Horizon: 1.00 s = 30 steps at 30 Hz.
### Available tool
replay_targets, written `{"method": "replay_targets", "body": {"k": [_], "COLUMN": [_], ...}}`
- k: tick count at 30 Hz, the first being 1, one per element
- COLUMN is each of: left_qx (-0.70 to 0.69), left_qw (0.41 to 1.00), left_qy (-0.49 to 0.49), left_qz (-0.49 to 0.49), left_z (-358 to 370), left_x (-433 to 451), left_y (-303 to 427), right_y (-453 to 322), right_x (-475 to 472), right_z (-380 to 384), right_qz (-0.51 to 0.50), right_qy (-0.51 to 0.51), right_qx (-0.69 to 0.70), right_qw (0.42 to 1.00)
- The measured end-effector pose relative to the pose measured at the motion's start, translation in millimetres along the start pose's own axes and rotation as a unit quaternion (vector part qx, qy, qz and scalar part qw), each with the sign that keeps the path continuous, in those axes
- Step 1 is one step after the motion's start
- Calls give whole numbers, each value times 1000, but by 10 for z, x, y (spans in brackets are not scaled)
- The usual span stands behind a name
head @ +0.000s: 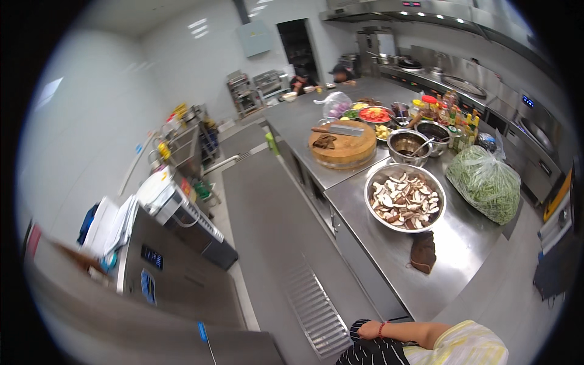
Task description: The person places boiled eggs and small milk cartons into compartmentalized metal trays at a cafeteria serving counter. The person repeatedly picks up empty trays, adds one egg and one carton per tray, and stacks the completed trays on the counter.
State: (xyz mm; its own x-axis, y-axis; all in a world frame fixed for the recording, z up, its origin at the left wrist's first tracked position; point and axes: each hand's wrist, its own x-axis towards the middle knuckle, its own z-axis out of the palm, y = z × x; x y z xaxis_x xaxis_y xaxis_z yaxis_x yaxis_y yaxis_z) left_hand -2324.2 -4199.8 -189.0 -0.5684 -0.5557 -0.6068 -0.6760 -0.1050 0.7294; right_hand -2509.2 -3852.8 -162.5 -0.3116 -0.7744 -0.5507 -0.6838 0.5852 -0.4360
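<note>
My right hand (pixel 370 329), with a red bead bracelet at the wrist, is at the bottom, closed around a fold of a black-and-white striped apron (pixel 374 352). My left hand is out of view. Above my hand, a steel bowl (pixel 367 200) of sliced mushrooms (pixel 406 200) stands on the steel counter. A dark brown cloth-like piece (pixel 423 253) lies against its near side. Beyond are a round wooden chopping board (pixel 343 153) with a cleaver (pixel 344 130) and another brown piece (pixel 324 142) on it, and a steel bowl (pixel 408 157) with dark liquid and a spoon.
A plastic bag of green vegetables (pixel 486 185) sits on the counter's right. Seasoning bottles (pixel 465 132), a bowl of chopped red food (pixel 375 114) and a bag of onions (pixel 337 106) stand farther back. Two people (pixel 302 82) are at the far end. A steel cabinet (pixel 182 269) is at left.
</note>
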Motion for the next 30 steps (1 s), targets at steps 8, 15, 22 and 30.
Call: {"method": "replay_targets", "body": {"k": [8,15,22,30], "left_qx": [7,0,-46,-20], "left_qw": [998,997,992,986], "left_qy": [-44,-66,-85,-142], "left_qz": [37,-41,-82,-88], "left_z": [-209,-220,-207,-499], "left_x": [2467,3665,5400,8003], "left_y": [2020,3193,4332,6331], "right_y": [664,1246,2115,2790], "right_x": [1725,3398,4757,6152], "right_z": [-1277,-2968,-3786,-4952], "right_qz": [101,60,65,292], "right_qy": [84,-28,-32,38], "right_qx": [154,135,223,324], "right_qw": [979,989,972,899]}}
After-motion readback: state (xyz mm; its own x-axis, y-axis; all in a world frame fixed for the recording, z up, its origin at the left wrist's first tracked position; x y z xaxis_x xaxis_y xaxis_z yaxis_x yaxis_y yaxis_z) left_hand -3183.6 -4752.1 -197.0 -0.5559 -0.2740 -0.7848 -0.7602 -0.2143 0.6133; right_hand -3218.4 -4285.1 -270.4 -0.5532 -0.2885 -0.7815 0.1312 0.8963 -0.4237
